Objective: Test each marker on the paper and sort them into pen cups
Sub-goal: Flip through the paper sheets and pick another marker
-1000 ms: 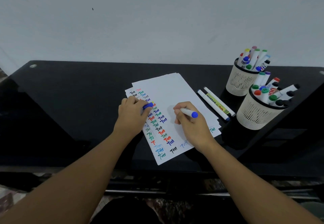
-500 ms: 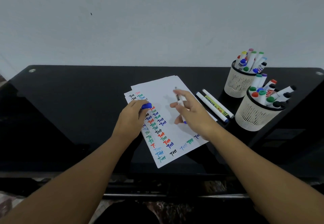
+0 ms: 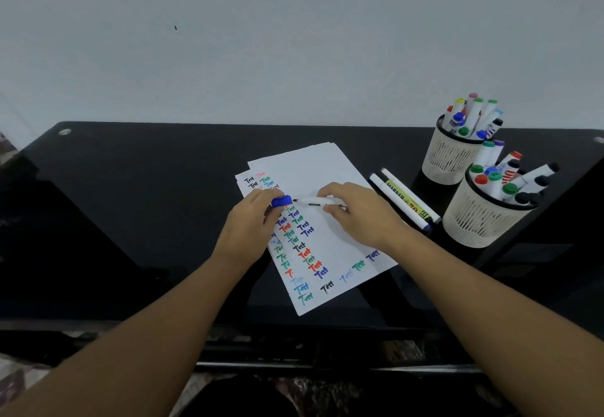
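A stack of white paper (image 3: 313, 168) lies on the black table, covered at left and bottom with "Test" written in several colours. My left hand (image 3: 251, 220) pinches a blue marker cap (image 3: 281, 201) over the paper. My right hand (image 3: 359, 214) holds a white marker (image 3: 315, 201) level, its dark tip pointing left, a short gap from the cap. Two white markers (image 3: 403, 204) lie on the table right of the paper. Two cream mesh pen cups, the far cup (image 3: 447, 158) and the near cup (image 3: 480, 217), stand at right, both full of markers.
The black glass table (image 3: 130, 188) stretches left of the paper and ends at a front edge near my forearms. A pale wall rises behind it. The two cups stand close together near the right edge.
My right hand stopped writing near the paper's bottom, lifted and turned the marker so its tip points left at the cap in my left hand. A new blue "Test" shows at the paper's lower right.
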The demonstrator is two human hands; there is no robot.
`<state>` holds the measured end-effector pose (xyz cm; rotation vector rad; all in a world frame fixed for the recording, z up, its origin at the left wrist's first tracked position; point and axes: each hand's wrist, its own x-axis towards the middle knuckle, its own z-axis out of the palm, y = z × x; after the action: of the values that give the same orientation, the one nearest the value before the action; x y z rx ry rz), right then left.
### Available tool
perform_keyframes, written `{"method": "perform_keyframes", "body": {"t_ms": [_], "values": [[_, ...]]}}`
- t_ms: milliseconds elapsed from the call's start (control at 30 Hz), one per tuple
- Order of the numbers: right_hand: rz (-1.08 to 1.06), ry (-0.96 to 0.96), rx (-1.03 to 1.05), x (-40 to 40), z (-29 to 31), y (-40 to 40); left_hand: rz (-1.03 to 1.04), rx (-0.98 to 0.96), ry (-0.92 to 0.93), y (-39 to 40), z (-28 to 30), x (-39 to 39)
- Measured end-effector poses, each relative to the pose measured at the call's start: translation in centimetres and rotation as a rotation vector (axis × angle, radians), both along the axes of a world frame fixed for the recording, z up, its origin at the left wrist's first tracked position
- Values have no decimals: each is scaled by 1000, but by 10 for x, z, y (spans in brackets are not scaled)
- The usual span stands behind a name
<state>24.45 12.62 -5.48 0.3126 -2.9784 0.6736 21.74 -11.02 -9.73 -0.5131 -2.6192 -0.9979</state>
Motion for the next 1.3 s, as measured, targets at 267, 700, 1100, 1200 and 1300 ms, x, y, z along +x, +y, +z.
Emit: {"method": "perform_keyframes", "body": {"t_ms": [267,700,1100,1200,1300], "values": [[85,29,4,-10,-7,-7,-85,-15,27,0,1,3],[229,156,226,-15,-5,-23,-75,37,-51,1,5,8],[94,44,-133,-8,5,-15,23,-123,-179,3,4,-1],[86,42,-129,-4,4,-15,19,-138,-174,3,4,-2],[63,43,-171,-2,5,-16,4,-154,-142,2,2,-2]]}}
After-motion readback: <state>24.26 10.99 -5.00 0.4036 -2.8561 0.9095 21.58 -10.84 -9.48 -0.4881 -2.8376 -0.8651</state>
